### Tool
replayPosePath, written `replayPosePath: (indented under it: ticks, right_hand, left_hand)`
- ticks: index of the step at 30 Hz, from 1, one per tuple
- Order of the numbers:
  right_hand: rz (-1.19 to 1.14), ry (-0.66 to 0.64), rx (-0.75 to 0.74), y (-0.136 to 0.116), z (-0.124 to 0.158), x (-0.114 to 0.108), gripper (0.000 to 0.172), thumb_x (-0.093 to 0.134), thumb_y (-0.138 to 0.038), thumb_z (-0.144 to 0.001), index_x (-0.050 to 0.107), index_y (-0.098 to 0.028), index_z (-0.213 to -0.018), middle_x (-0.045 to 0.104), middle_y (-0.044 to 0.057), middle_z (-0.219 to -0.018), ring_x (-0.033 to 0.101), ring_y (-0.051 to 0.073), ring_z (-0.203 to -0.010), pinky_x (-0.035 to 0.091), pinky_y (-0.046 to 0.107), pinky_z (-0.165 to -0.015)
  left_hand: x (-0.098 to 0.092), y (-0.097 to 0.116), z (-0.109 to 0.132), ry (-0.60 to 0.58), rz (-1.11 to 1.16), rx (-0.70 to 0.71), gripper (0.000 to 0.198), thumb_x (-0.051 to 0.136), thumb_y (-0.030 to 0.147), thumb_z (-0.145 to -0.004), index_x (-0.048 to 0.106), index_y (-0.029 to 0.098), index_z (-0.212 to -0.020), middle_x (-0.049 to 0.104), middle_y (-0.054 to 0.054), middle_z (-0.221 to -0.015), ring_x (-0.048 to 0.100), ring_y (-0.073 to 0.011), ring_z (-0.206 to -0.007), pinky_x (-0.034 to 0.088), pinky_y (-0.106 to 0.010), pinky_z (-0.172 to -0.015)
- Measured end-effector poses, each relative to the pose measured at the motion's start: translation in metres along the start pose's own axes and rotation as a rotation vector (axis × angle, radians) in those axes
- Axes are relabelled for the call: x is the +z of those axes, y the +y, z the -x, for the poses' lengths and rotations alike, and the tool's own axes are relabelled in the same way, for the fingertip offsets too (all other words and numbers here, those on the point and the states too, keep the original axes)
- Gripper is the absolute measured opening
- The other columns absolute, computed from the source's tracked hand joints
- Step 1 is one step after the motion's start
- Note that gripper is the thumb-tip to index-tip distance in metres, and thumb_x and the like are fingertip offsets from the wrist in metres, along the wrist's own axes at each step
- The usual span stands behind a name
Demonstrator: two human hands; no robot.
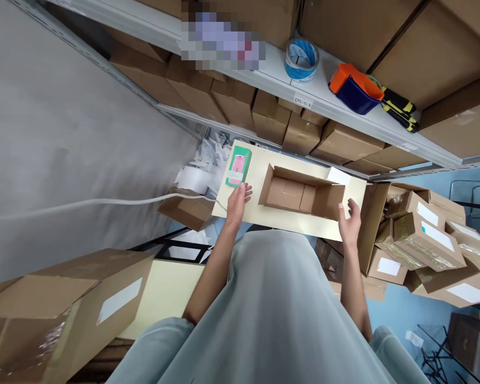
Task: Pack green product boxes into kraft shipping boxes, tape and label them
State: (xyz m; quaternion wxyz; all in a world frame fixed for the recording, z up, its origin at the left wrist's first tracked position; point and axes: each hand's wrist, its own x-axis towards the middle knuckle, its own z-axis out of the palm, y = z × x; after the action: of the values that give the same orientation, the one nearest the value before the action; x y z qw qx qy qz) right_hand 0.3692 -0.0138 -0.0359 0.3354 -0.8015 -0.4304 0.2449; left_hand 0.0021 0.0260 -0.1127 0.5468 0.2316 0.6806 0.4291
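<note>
An open cardboard box (290,193), with nothing visible inside, stands on a pale yellow table (256,213) in front of me. Left of it lies a green carton (238,165) with a pink item pictured on its front. My left hand (238,201) is just below the carton's lower end, fingers apart and holding nothing. At the box's right end is my right hand (349,220), its thumb and fingers spread. Its thumb is close to the box's corner; I cannot tell whether they touch. A white paper (338,176) lies behind the box's right end.
Above the table runs a shelf (324,85) with a blue tape roll (302,60), an orange and navy tape dispenser (356,88) and yellow-black cutters (400,109). Packed cartons (428,234) crowd the right. A white cable (116,201) crosses from the left wall. A large box (116,288) stands lower left.
</note>
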Motion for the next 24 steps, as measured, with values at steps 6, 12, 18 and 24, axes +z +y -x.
replayPosePath:
  ticks: [6, 12, 18, 24]
  right_hand:
    - [0.108, -0.189, -0.449, -0.108, -0.022, 0.050, 0.063, 0.060, -0.069, -0.106, 0.063, -0.023, -0.149, 0.065, 0.017, -0.153, 0.060, 0.033, -0.147, 0.046, 0.057, -0.128]
    - [0.162, -0.640, -0.685, -0.188, -0.054, 0.181, 0.065, 0.051, -0.071, -0.110, 0.062, -0.022, -0.152, 0.063, 0.018, -0.155, 0.057, 0.038, -0.148, 0.043, 0.058, -0.129]
    - [0.296, -0.821, -0.735, -0.208, -0.069, 0.284, 0.070, 0.051, -0.071, -0.110, 0.060, -0.017, -0.153, 0.064, 0.021, -0.148, 0.060, 0.039, -0.143, 0.044, 0.060, -0.127]
    - [0.312, -0.840, -0.719, -0.207, -0.062, 0.281, 0.072, 0.049, -0.072, -0.111, 0.059, -0.017, -0.155, 0.063, 0.021, -0.151, 0.057, 0.040, -0.147, 0.040, 0.062, -0.130]
  left_hand:
    - [-0.025, -0.008, -0.041, 0.255, -0.167, 0.062, 0.058, 0.076, 0.046, -0.093, 0.060, 0.020, -0.143, 0.061, -0.021, -0.155, 0.059, -0.0337, -0.148, 0.047, -0.050, -0.126]
    - [-0.041, -0.024, -0.067, 0.291, -0.330, 0.114, 0.073, 0.086, 0.037, -0.086, 0.054, 0.015, -0.148, 0.054, -0.025, -0.157, 0.043, -0.0399, -0.160, 0.030, -0.052, -0.137]
    - [-0.046, -0.037, -0.076, 0.273, -0.356, 0.104, 0.074, 0.084, 0.035, -0.087, 0.053, 0.014, -0.150, 0.056, -0.025, -0.155, 0.042, -0.0411, -0.160, 0.030, -0.054, -0.136]
    - [-0.048, -0.031, -0.069, 0.231, -0.361, 0.149, 0.065, 0.082, 0.037, -0.089, 0.058, 0.015, -0.145, 0.060, -0.023, -0.150, 0.047, -0.0389, -0.155, 0.033, -0.052, -0.135]
